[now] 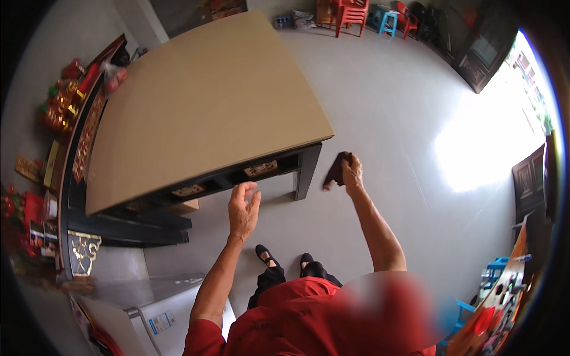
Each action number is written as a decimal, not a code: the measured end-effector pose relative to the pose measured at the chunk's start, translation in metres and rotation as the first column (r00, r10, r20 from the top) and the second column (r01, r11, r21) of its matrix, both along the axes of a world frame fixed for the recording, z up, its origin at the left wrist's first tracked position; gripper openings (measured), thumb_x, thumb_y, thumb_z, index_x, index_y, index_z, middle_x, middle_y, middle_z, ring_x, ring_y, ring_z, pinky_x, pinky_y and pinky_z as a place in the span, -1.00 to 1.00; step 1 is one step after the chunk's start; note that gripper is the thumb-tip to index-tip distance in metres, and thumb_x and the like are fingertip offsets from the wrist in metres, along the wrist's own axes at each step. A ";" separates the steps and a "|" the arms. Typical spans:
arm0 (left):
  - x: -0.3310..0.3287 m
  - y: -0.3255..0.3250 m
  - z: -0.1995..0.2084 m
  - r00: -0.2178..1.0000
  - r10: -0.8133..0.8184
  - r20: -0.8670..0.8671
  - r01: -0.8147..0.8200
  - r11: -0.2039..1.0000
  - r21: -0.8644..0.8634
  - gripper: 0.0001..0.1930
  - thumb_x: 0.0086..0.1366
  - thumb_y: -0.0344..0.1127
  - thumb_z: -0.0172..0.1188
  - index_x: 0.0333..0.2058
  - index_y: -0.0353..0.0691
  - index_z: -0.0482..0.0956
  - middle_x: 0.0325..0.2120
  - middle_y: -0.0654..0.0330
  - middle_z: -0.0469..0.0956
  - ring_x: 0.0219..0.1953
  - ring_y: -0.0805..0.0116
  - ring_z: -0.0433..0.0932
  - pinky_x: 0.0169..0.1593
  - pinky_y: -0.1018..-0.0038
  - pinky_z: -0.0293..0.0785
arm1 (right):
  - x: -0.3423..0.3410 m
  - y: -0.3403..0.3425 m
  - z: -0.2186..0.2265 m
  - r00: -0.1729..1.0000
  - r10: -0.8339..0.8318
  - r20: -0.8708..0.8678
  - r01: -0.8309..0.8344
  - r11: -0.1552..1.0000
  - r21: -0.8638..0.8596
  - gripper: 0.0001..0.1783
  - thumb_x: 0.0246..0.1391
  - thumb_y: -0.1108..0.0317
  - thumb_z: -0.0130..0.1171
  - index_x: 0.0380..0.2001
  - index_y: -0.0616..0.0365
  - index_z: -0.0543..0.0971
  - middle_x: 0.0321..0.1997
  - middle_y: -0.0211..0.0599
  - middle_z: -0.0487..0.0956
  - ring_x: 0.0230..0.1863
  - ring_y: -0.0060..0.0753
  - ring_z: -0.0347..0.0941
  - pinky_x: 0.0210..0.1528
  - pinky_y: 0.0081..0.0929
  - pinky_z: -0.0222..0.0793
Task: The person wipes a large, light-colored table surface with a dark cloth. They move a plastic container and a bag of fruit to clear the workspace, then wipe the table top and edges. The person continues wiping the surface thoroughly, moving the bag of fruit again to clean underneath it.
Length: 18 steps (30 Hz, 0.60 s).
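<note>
A dark brown cloth (pixel 337 171) is pinched in the right grip (pixel 352 172), held above the grey floor (pixel 380 113) just beside the near right corner of the tan-topped surface (pixel 214 101). The left grip (pixel 243 209) is spread loosely, fingers slightly curved and thumb set apart, near the surface's dark front edge; whether that edge is touched cannot be told.

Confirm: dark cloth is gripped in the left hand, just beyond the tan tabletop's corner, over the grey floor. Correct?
Not quite: wrong hand. The head view shows the dark cloth gripped in the right hand; the left hand looks empty. The rest stands: just beyond the tan tabletop's corner, over the grey floor.
</note>
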<state>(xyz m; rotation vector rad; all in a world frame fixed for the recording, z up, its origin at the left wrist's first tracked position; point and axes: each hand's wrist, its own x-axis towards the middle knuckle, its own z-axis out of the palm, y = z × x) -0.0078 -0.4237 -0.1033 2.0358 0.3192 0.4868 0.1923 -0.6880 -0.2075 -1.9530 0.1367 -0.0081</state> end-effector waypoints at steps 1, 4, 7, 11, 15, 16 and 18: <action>0.018 -0.007 0.012 0.996 -0.003 0.093 -0.014 0.984 0.180 -0.75 0.22 -0.40 0.23 -0.12 -0.25 0.48 -0.15 0.14 0.51 -0.10 0.21 0.47 0.01 0.33 0.40 | -0.004 0.012 0.001 0.999 -0.032 0.031 0.022 0.955 0.294 -0.63 0.19 0.27 0.04 0.00 0.24 0.44 -0.08 -0.14 0.54 -0.06 -0.29 0.47 -0.06 -0.36 0.41; 0.063 -0.009 0.031 0.976 -0.078 0.205 -0.041 0.854 0.519 -0.55 0.20 -0.38 0.23 0.06 -0.26 0.38 0.02 0.00 0.40 0.11 0.00 0.33 0.19 0.17 0.24 | -0.030 0.072 0.065 0.976 0.152 -0.154 0.016 0.660 0.751 -0.54 0.23 0.29 -0.02 0.17 0.04 0.23 -0.18 -0.23 0.54 -0.32 -0.36 0.54 -0.36 -0.40 0.49; 0.117 -0.017 0.038 0.969 -0.196 0.149 0.058 0.771 0.635 -0.36 0.21 -0.22 0.26 0.21 -0.27 0.26 0.13 -0.15 0.30 0.19 -0.13 0.26 0.22 0.09 0.23 | -0.029 0.144 0.044 0.999 0.034 0.017 -0.031 0.472 0.881 -0.45 0.07 0.40 0.01 0.17 -0.01 0.25 -0.16 -0.25 0.42 -0.43 -0.37 0.45 -0.46 -0.48 0.46; 0.152 0.008 0.013 0.986 -0.156 -0.058 0.143 0.619 0.772 -0.32 0.32 0.04 0.10 0.31 -0.11 0.16 0.28 -0.14 0.14 0.31 -0.15 0.12 0.29 -0.06 0.10 | -0.102 0.168 0.064 0.849 0.527 -0.022 -0.226 0.400 0.888 -0.56 0.14 0.41 0.04 0.12 0.19 0.40 -0.30 -0.35 0.55 -0.40 -0.56 0.46 -0.48 -0.54 0.38; 0.168 0.013 0.010 0.961 -0.165 -0.222 0.274 0.474 0.836 -0.31 0.35 0.20 -0.07 0.35 0.04 0.09 0.32 -0.11 0.05 0.36 -0.11 0.03 0.31 -0.15 -0.01 | -0.112 0.141 0.013 0.835 0.242 -0.494 0.427 0.281 0.859 -0.77 0.05 0.51 0.13 -0.17 0.22 0.53 -0.32 -0.23 0.59 -0.47 -0.37 0.54 -0.49 -0.41 0.51; 0.167 0.012 0.010 0.957 -0.156 -0.246 0.291 0.474 0.831 -0.31 0.36 0.22 -0.13 0.36 0.06 0.08 0.33 -0.10 0.03 0.36 -0.10 0.01 0.32 -0.15 -0.04 | -0.111 0.124 0.022 0.849 0.062 -0.525 0.487 0.295 0.822 -0.73 0.11 0.41 0.07 -0.10 0.18 0.50 -0.36 -0.21 0.58 -0.58 -0.41 0.49 -0.65 -0.52 0.38; 0.164 0.010 0.014 0.957 -0.130 -0.258 0.289 0.470 0.834 -0.29 0.37 0.28 -0.19 0.37 0.07 0.06 0.34 -0.09 0.01 0.37 -0.09 0.00 0.31 -0.16 -0.05 | -0.099 0.095 0.058 0.950 -0.212 -0.228 0.279 0.259 0.925 -0.66 0.17 0.29 -0.01 -0.01 0.19 0.43 -0.33 -0.26 0.57 -0.51 -0.47 0.49 -0.64 -0.56 0.33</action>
